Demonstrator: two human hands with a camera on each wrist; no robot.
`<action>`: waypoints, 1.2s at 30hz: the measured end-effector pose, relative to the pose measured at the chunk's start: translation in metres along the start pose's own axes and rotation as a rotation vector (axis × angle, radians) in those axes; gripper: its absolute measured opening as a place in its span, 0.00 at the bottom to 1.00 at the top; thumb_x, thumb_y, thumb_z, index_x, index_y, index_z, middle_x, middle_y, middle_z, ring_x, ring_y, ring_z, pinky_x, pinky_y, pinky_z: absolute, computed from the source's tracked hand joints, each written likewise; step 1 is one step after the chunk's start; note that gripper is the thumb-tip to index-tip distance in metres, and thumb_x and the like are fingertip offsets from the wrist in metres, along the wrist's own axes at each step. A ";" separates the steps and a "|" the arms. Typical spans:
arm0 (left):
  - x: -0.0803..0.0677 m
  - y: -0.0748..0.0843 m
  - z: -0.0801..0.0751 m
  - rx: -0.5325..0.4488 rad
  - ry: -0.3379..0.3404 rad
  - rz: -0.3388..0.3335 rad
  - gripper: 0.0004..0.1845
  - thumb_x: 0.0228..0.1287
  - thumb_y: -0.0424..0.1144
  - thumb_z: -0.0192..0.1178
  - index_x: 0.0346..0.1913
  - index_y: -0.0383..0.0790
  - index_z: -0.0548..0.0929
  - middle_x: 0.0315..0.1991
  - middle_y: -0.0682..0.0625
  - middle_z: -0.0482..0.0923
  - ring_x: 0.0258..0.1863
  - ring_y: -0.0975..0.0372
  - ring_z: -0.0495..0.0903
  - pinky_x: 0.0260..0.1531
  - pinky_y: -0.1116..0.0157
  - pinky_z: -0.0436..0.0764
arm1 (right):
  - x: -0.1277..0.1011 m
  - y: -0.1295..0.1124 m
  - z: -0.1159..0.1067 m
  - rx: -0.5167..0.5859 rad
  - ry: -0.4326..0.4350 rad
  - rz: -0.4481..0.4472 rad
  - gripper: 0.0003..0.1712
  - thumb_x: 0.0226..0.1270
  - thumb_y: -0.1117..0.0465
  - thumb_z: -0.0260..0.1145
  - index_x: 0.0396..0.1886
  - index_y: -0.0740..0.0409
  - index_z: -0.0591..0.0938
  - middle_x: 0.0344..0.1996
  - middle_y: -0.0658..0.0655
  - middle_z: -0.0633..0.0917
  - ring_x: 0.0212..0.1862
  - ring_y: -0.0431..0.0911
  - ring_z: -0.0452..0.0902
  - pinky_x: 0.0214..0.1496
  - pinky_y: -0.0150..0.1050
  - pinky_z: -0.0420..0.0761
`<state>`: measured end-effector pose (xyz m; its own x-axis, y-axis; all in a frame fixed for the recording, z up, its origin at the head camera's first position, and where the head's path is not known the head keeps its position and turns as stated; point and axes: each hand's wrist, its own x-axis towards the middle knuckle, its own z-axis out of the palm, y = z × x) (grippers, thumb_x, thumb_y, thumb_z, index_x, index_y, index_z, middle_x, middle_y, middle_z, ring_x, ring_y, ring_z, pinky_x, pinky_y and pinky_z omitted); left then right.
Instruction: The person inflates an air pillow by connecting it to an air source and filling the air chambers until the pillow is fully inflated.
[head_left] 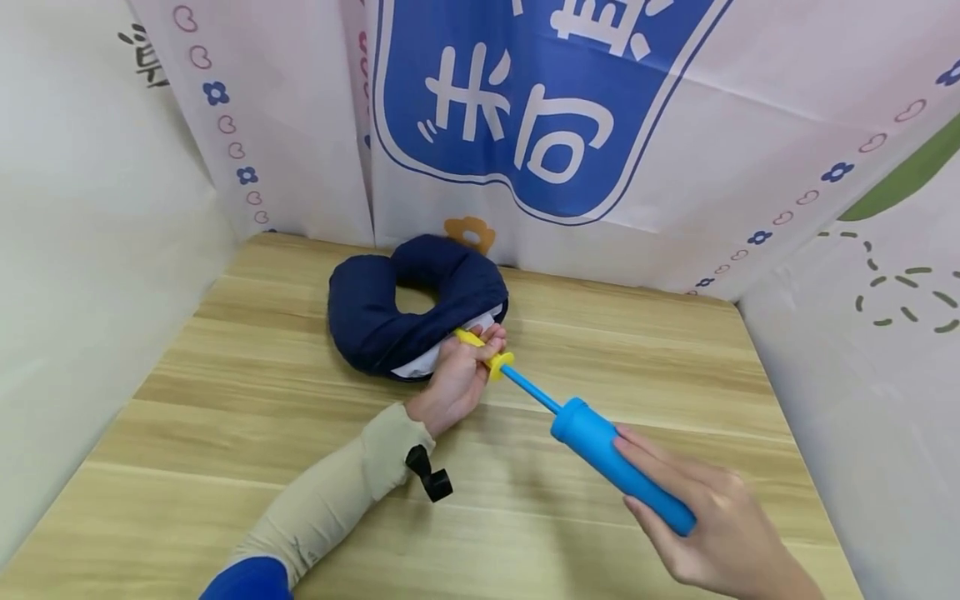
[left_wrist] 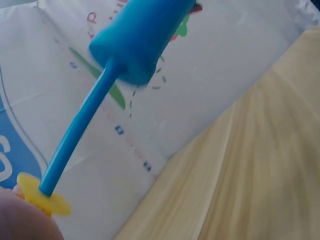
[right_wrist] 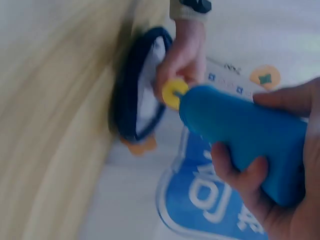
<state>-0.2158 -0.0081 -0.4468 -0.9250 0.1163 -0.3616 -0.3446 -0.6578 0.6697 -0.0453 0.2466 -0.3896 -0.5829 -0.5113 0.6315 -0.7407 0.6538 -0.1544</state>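
The hand pump (head_left: pixel 600 446) is bright blue, with a thick round barrel, a thin blue rod coming out of it toward 10 o'clock, and a yellow nozzle (head_left: pixel 487 354) with a small disc at the far end. It lies in the air low over the middle of the wooden table (head_left: pixel 675 358), between the two hands. The right hand (head_left: pixel 712 525) grips the barrel, fingers wrapped around it from below and the thumb on the side. The left hand (head_left: pixel 457 379) pinches the yellow nozzle and holds it against the dark blue ring-shaped cushion (head_left: pixel 412 304), which rests on the table at 12 o'clock from the left hand, near the printed cloth backdrop (head_left: pixel 547 108). A white part shows at the cushion's lower edge. The place where the nozzle meets the cushion is hidden by the fingers, so I cannot tell how it enters. The right wrist view is blurred, and the left wrist view shows only the rod, the disc and the barrel's end.
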 end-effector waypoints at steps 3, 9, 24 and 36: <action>-0.007 -0.004 0.004 0.024 0.053 0.016 0.17 0.74 0.17 0.53 0.55 0.38 0.65 0.54 0.44 0.79 0.51 0.59 0.82 0.66 0.60 0.79 | 0.006 -0.002 0.022 -0.009 0.019 0.009 0.29 0.81 0.45 0.56 0.62 0.61 0.86 0.56 0.59 0.91 0.39 0.49 0.93 0.40 0.37 0.91; -0.023 -0.012 0.004 0.054 0.024 0.065 0.19 0.72 0.16 0.54 0.56 0.37 0.64 0.52 0.42 0.80 0.48 0.58 0.83 0.55 0.66 0.84 | 0.020 0.005 0.064 0.036 0.005 0.012 0.29 0.80 0.47 0.55 0.64 0.64 0.84 0.56 0.64 0.90 0.41 0.53 0.93 0.37 0.47 0.92; -0.004 0.001 -0.004 -0.021 0.009 0.034 0.21 0.71 0.15 0.53 0.60 0.34 0.62 0.52 0.45 0.77 0.45 0.62 0.82 0.48 0.71 0.84 | -0.008 0.019 -0.004 0.138 -0.047 -0.003 0.29 0.79 0.44 0.63 0.63 0.64 0.85 0.61 0.59 0.88 0.60 0.38 0.87 0.62 0.22 0.79; -0.020 -0.019 -0.007 0.024 0.052 0.062 0.15 0.72 0.17 0.54 0.46 0.40 0.67 0.48 0.45 0.81 0.48 0.58 0.83 0.50 0.68 0.83 | 0.022 0.010 0.054 0.057 -0.061 0.005 0.27 0.79 0.47 0.59 0.63 0.62 0.85 0.57 0.62 0.90 0.41 0.52 0.93 0.37 0.43 0.92</action>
<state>-0.1900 -0.0029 -0.4571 -0.9354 0.0373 -0.3517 -0.2915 -0.6443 0.7070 -0.0837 0.2118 -0.4186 -0.6042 -0.5425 0.5836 -0.7549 0.6242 -0.2013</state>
